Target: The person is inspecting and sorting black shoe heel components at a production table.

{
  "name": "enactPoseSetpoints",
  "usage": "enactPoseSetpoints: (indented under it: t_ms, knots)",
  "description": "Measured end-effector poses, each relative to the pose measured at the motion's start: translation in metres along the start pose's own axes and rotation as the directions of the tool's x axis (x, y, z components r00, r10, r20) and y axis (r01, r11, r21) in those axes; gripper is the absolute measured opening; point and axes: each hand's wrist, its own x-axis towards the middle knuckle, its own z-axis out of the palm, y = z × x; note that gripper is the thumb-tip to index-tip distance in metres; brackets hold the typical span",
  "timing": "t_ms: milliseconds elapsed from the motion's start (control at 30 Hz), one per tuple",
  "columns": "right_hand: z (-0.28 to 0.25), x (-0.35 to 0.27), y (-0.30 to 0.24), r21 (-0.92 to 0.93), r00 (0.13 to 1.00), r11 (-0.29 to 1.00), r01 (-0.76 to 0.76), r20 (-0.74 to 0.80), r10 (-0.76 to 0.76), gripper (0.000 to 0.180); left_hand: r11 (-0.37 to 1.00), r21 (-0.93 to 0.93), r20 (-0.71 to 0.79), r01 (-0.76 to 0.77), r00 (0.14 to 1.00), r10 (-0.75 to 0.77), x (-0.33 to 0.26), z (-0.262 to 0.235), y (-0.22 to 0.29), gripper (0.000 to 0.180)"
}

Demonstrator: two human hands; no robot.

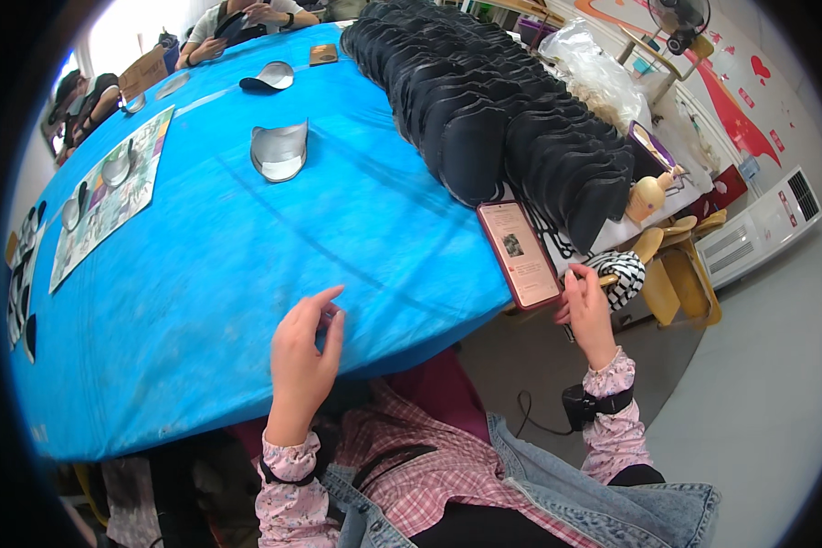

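My left hand [306, 358] hovers at the near edge of the blue-covered table, palm turned inward. Its fingers bend loosely, the thumb stands apart, and nothing shows in it. My right hand [586, 315] is at the table's right edge, beside the lower end of a phone [521, 254] in a dark red case with its screen lit. The fingers of that hand are loosely bent with nothing visible in them; whether they touch the phone I cannot tell. Just behind it lies a black-and-white patterned fabric item [623, 277]. Farther off, a curved silver-grey piece [279, 151] rests on the table.
Long rows of black curved pieces [464, 146] fill the table's right side. A dark-edged silver piece [268, 78] and a printed sheet [110, 201] with more pieces lie farther left. Two people sit across the table. Clear plastic bags [603, 68] and a yellow chair [680, 283] are at right.
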Motion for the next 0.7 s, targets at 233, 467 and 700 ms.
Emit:
enactPoseSetpoints:
  t_ms: [233, 467, 700]
  knots:
    - [-0.007, 0.007, -0.002, -0.417, 0.934, 0.865, 0.28, -0.09, -0.346, 0.009, 1.0, 0.023, 0.013, -0.007, 1.0, 0.007, 0.001, 0.001, 0.003, 0.022]
    - [-0.006, -0.026, -0.008, -0.55, 0.842, 0.688, 0.473, 0.051, -0.537, 0.023, 0.997, 0.07, 0.023, -0.034, 0.999, 0.033, 0.002, 0.0, 0.002, 0.021]
    - [-0.007, -0.032, -0.002, -0.579, 0.831, 0.631, 0.517, 0.164, -0.532, 0.038, 0.996, 0.081, 0.015, -0.042, 0.999, 0.041, 0.0, -0.001, 0.002, 0.02]
